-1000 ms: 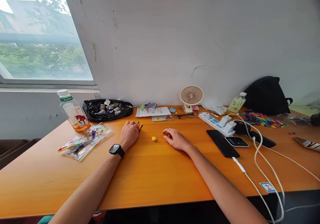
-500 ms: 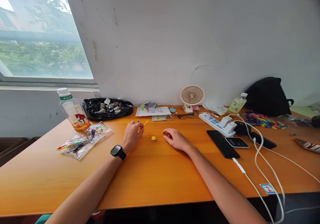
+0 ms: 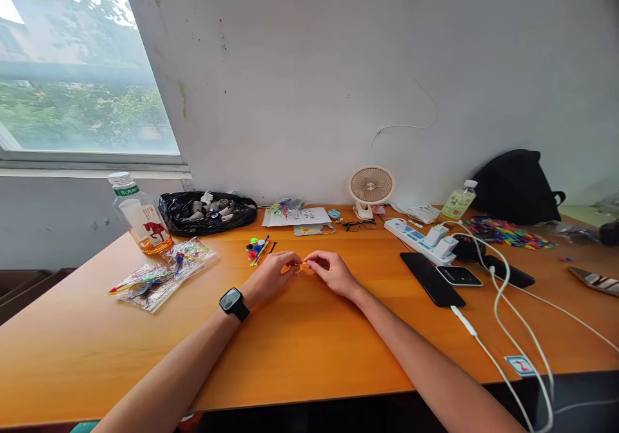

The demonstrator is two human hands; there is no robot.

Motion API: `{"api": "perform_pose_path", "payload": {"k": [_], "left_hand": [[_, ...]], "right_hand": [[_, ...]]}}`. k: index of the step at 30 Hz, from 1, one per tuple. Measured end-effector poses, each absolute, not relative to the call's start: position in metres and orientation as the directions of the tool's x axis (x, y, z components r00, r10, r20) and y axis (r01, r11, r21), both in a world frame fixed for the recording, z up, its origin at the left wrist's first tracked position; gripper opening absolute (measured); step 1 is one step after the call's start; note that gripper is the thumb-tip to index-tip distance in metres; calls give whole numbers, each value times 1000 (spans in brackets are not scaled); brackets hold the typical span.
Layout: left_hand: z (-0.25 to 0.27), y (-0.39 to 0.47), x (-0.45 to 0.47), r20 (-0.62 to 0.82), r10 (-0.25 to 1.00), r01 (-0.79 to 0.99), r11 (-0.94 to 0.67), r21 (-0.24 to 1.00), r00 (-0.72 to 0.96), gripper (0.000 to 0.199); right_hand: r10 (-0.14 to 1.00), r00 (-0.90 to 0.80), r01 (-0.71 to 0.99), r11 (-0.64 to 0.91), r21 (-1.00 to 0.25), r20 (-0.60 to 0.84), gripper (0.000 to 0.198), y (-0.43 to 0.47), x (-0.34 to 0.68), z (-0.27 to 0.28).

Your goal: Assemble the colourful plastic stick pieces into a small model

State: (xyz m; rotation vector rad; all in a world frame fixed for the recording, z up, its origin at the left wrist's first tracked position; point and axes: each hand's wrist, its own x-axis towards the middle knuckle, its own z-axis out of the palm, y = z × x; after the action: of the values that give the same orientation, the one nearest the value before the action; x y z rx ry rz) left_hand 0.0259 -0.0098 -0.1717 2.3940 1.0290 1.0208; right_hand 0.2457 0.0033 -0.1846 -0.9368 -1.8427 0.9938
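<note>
Over the middle of the table, my left hand (image 3: 275, 273) and my right hand (image 3: 334, 274) meet almost fingertip to fingertip. A thin yellow plastic stick (image 3: 304, 265) bridges them, pinched by both hands. The fingers of each are curled and closed. My left hand hides most of the stick. The small round yellow piece is not clearly visible among the fingers. Just behind my left hand lies a small pile of coloured plastic sticks and round pieces (image 3: 259, 250). A black watch (image 3: 234, 303) is on my left wrist.
At left stand a drink bottle (image 3: 145, 217), clear bags of coloured parts (image 3: 164, 275) and a black plastic bag (image 3: 169, 217). Papers (image 3: 314, 215), glasses (image 3: 358, 225) and a fan (image 3: 371, 187) line the back. A power strip (image 3: 411, 234), phone (image 3: 430, 278) and white cables occupy the right.
My left hand has moved right and towards me with the yellow stick, uncovering the coloured pile. My right hand has shifted slightly left and its fingers have closed on the stick's end.
</note>
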Motion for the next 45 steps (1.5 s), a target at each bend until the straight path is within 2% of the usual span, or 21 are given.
{"api": "perform_pose_path", "payload": {"k": [7, 11, 22, 28, 33, 40, 45], "left_hand": [[-176, -3, 23, 462, 725, 465, -685, 560, 511, 14], [-176, -4, 24, 458, 739, 489, -672, 556, 494, 15], [-176, -4, 21, 455, 755, 524, -655, 544, 472, 17], [-178, -4, 23, 450, 765, 504, -642, 577, 460, 17], [-177, -4, 23, 445, 762, 514, -646, 564, 470, 18], [-185, -5, 25, 477, 757, 607, -648, 461, 446, 13], [-187, -10, 25, 474, 772, 599, -631, 492, 423, 10]], "right_hand": [[851, -392, 440, 507, -741, 349, 17, 0, 245, -188], [852, -388, 490, 513, -705, 351, 15, 1, 245, -191], [866, -384, 547, 493, -677, 320, 15, 1, 244, -191], [867, -382, 584, 496, -643, 321, 13, -3, 243, -190], [868, -383, 580, 493, -649, 316, 13, -1, 244, -190], [866, -369, 573, 498, -651, 337, 11, -1, 243, -192], [868, -348, 503, 491, -712, 353, 15, 3, 244, -193]]}}
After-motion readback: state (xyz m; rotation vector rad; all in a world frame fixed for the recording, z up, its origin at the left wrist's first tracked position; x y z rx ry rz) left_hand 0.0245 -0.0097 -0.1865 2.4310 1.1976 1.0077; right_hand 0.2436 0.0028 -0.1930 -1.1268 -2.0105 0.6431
